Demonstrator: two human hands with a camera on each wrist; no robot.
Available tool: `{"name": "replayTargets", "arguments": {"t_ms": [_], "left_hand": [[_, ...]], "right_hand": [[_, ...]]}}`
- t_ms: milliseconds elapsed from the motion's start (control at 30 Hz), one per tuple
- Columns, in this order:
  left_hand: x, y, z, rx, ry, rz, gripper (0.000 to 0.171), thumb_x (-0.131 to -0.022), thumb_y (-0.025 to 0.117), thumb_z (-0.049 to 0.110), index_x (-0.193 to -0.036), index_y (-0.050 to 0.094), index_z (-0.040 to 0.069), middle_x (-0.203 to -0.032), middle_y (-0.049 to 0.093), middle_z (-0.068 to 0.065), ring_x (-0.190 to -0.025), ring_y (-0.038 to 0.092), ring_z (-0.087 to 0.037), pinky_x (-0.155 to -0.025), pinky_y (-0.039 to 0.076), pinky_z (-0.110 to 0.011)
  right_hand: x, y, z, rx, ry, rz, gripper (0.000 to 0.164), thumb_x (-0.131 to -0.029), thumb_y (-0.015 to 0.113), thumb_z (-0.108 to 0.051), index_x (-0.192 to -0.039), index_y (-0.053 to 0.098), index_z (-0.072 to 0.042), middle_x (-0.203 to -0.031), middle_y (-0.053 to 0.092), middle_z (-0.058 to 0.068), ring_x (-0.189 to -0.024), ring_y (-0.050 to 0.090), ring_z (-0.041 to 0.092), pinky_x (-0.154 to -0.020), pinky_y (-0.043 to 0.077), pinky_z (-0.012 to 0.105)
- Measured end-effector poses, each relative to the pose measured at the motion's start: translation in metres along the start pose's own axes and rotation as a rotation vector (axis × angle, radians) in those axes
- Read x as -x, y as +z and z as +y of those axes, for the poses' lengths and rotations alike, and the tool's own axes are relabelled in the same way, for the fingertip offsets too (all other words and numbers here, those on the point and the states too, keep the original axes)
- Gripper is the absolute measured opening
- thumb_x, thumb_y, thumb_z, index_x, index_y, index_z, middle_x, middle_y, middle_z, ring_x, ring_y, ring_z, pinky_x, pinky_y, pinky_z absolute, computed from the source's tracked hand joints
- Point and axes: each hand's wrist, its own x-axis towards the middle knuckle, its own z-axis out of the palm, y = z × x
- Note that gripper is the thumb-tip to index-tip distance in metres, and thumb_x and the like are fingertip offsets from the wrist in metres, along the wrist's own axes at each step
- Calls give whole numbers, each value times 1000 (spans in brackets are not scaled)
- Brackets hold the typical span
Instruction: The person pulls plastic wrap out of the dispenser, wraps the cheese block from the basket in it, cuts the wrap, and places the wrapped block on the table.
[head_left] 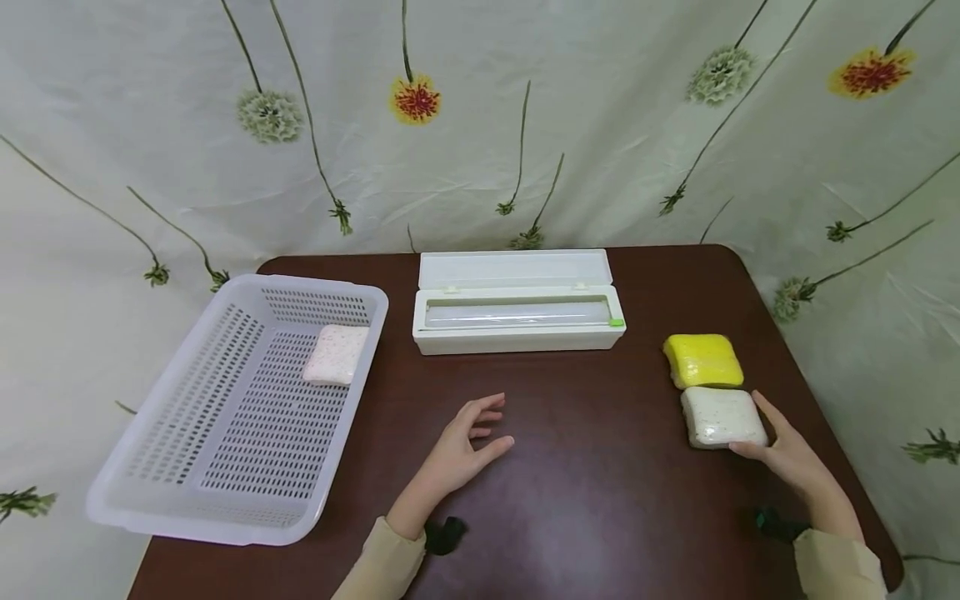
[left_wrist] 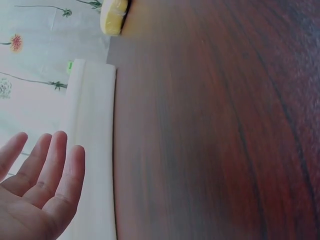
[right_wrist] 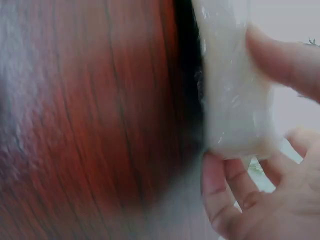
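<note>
My right hand (head_left: 795, 458) grips a white sponge (head_left: 723, 417) wrapped in clear film at its right end. In the right wrist view the thumb lies along one face of the white sponge (right_wrist: 235, 100), and fingertips touch its end. Just behind it, a yellow wrapped sponge (head_left: 703, 360) lies on the table. My left hand (head_left: 457, 454) holds nothing, its fingers loosely bent and apart from the thumb. It is in front of a white cling film dispenser (head_left: 517, 340) with its lid raised and a film roll inside.
At the left stands a white slotted plastic basket (head_left: 258, 433) with a pale speckled sponge (head_left: 336, 354) against its right side. All this sits on a dark brown table (head_left: 570, 467). A flower-printed cloth (head_left: 600, 125) hangs behind.
</note>
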Motion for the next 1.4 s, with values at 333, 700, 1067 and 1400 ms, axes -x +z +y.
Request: {"name": "replayTargets", "arguments": {"t_ms": [333,700,1067,1400], "left_hand": [[3,-4,2,-73,25,15,67,-89,75,24,-146,44,9,-142,50,-7,-127,54,-25,-101,49,-46],[9,-8,11,-338,110,69,73,-87,76,32,-148,42,13,-146,45,-8,-134,45,-27,-107,44,-48],[3,-16,11,-584,232,180,72,-86,77,33,-145,45,7,-144,47,-16,-133,45,-33,-106,43,-50],[-13,-24,6,-862,353,297,67,-87,76,30,-141,47,4,-140,49,-20,-134,44,-38,-107,42,-52]], "right_hand": [[-4,3,2,72,-15,24,101,-94,67,-27,-154,-9,3,-155,-5,39,-140,2,63,-105,16,78],[8,17,-29,254,-197,211,84,-83,59,4,-151,9,13,-149,15,45,-133,13,67,-101,18,79],[12,91,-120,289,-602,383,59,-84,71,1,-138,49,8,-142,46,29,-133,36,51,-101,35,69],[-13,153,-158,497,-829,468,59,-80,78,-4,-132,54,9,-135,56,27,-132,45,47,-107,36,65]]}}
